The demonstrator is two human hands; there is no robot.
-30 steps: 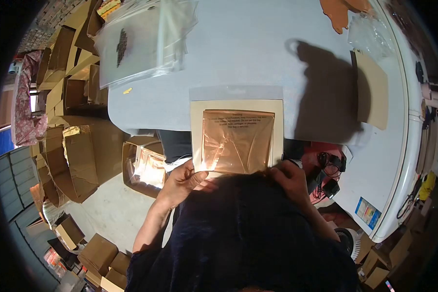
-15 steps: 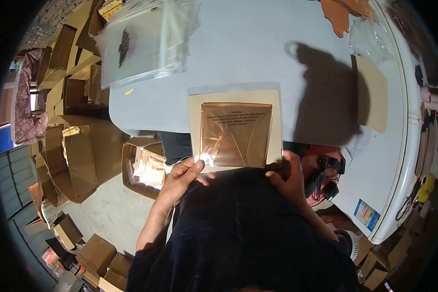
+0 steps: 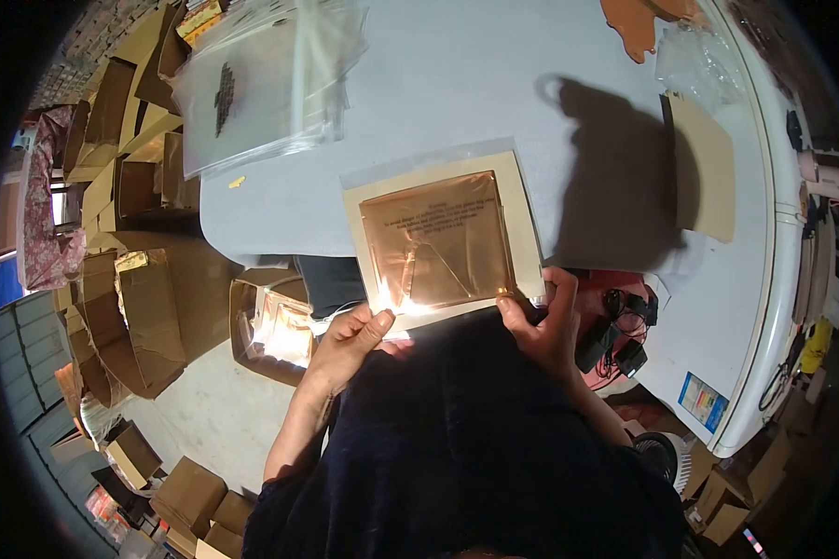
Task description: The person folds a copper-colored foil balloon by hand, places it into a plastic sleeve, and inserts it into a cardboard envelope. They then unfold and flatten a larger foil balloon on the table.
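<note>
Open cardboard boxes [image 3: 149,317] crowd the far left, well apart from the left grip, with pale floor [image 3: 191,401] below them. Left of that grip, and nearer to it, a brown carton [image 3: 275,371] holds shiny, copper-toned packages [image 3: 287,326] that catch bright light. Beyond the left grip, toward the edge of the pale tabletop [image 3: 438,84], lies a small yellow scrap [image 3: 237,183]; farther ahead is a loose stack of clear plastic sleeves [image 3: 270,93].

The left grip [image 3: 350,347] pinches the lower left corner of a flat packet [image 3: 433,242], thumb on top and fingers curled beneath. The packet sits between the two grips, slightly tilted, its far part overlapping the near edge of the tabletop. It shows copper-coloured film over a cream card, with a clear margin at the far side and small dark print, too blurred to read fully.

The right grip [image 3: 548,326] pinches the packet's lower right corner, the thumb on the near edge and a finger at the side.

Beyond the right grip, a person's dark shadow [image 3: 615,186] falls on the tabletop. Just right of this grip are black adapters and cables [image 3: 629,321]. Farther right and ahead stand a tan cardboard piece [image 3: 704,168] and a crumpled clear bag [image 3: 699,61].
</note>
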